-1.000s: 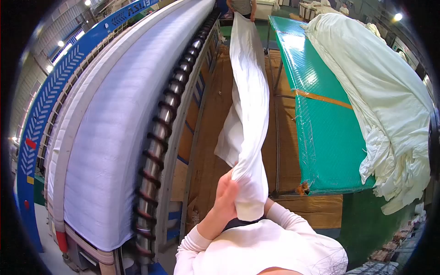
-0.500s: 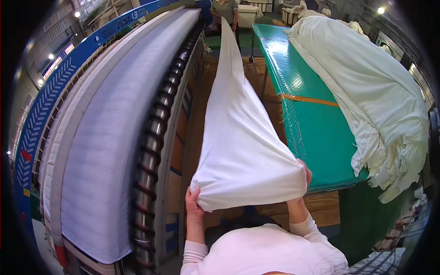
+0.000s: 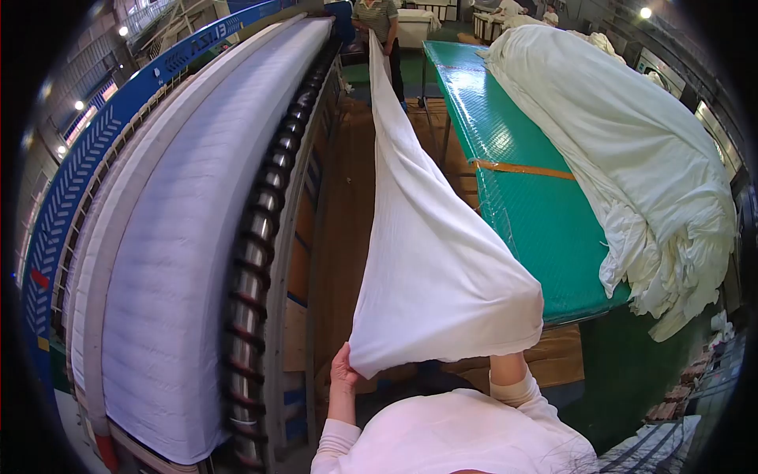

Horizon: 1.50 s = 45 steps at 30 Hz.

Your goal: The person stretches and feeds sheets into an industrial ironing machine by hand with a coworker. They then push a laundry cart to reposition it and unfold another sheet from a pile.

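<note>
A long white cloth point(image 3: 442, 268) stretches from my body to a co-worker point(image 3: 379, 20) in a striped shirt at the far end, who holds its narrow, gathered end. My left hand point(image 3: 344, 368) is closed on the near left corner of the cloth. On the other side, my right hand is hidden under the cloth's near right corner; only the wrist point(image 3: 508, 370) shows below the edge. Between the two sides the near end is spread wide, with soft folds running toward the far end.
To the left runs a long machine with a pale padded bed point(image 3: 178, 261), a spiral-wrapped metal roller point(image 3: 251, 292) and a blue frame point(image 3: 79, 150). At the right, a green-covered table point(image 3: 529, 229) carries a big heap of white cloth point(image 3: 624, 150).
The near end of the cloth has gone from bunched to spread wide as my hands moved apart. My right hand has since become covered by the cloth. More of the co-worker shows.
</note>
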Each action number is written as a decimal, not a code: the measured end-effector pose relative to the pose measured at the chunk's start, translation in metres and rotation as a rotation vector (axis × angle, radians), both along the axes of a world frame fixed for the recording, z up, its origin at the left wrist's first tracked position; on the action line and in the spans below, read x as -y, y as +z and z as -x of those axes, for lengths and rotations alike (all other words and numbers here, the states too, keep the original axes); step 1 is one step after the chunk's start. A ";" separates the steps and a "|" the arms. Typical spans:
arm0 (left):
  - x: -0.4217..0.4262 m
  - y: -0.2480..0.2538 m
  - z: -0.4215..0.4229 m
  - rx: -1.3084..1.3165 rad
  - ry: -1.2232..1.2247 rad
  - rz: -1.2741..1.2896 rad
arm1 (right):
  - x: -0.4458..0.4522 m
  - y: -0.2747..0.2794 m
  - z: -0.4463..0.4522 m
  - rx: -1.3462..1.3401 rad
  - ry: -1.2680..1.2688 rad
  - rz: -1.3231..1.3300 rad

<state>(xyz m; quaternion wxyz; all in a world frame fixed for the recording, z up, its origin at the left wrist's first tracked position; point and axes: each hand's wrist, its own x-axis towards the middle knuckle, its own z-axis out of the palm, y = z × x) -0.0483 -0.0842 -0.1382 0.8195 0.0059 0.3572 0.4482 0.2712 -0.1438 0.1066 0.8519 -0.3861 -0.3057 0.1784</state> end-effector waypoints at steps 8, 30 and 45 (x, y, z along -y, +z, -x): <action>0.017 0.024 0.004 -0.200 -0.202 0.037 | -0.007 -0.004 -0.007 -0.211 0.108 -0.042; -0.022 0.091 0.005 -0.670 0.192 -0.475 | -0.007 -0.044 -0.054 0.381 0.042 0.493; -0.008 0.242 -0.084 -0.556 0.082 -0.802 | 0.039 -0.249 -0.024 0.899 0.335 1.377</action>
